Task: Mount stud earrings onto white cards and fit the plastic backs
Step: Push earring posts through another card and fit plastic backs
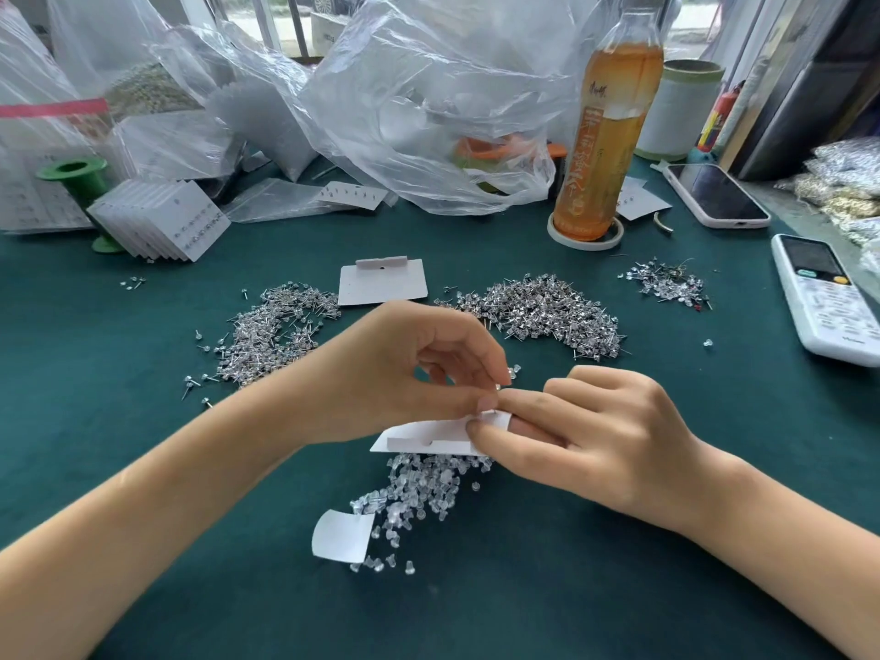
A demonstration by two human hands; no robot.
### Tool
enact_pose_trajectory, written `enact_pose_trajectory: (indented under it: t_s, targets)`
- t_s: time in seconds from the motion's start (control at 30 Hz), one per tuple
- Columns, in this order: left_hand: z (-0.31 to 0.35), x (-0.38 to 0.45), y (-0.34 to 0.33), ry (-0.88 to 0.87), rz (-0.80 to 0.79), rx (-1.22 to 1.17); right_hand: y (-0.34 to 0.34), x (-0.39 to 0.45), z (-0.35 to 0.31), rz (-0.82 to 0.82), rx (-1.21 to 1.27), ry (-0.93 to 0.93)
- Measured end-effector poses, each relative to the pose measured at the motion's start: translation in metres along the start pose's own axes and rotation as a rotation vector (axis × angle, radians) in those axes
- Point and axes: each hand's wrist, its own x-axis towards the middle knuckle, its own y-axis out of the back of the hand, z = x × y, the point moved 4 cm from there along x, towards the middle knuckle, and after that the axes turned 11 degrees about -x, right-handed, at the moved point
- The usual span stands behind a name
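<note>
A white earring card (419, 438) is held back side up just above the green table. My left hand (405, 373) pinches its top edge with thumb and fingertips. My right hand (585, 435) grips the card's right end, thumb on top and fingers beneath. Whether a plastic back sits between the fingertips I cannot tell. A pile of clear plastic backs (419, 488) lies right under the card. Two heaps of silver stud earrings lie beyond, one heap of studs (276, 331) on the left and another heap of studs (547, 312) on the right. A spare white card (381, 283) lies between them.
A stack of filled cards (162, 219) leans on a green spool at the back left. Plastic bags (405, 102) crowd the back. A tea bottle (605, 131), a phone (714, 195) and a white handset (824, 297) stand on the right. A curled paper scrap (340, 535) lies near me.
</note>
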Motion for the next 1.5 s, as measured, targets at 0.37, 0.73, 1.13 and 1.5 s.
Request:
enact_pose_trajectory:
  t_s: [0.37,0.73,1.13,1.5]
  targets:
    - [0.002,0.001,-0.003,-0.024,-0.042,0.022,0.001,0.001,-0.001,0.037,-0.039,0.015]
    - [0.009,-0.001,0.030,-0.257,0.516,0.084,-0.013,-0.011,0.042,-0.026,0.658,-0.817]
    - [-0.014,0.005,0.012,-0.350,0.298,0.732,-0.031,-0.027,0.065,-0.286,1.179,-1.270]
    - [-0.029,0.005,0.026,-0.064,0.448,0.715,-0.031,-0.026,0.070,-0.347,0.089,-0.875]
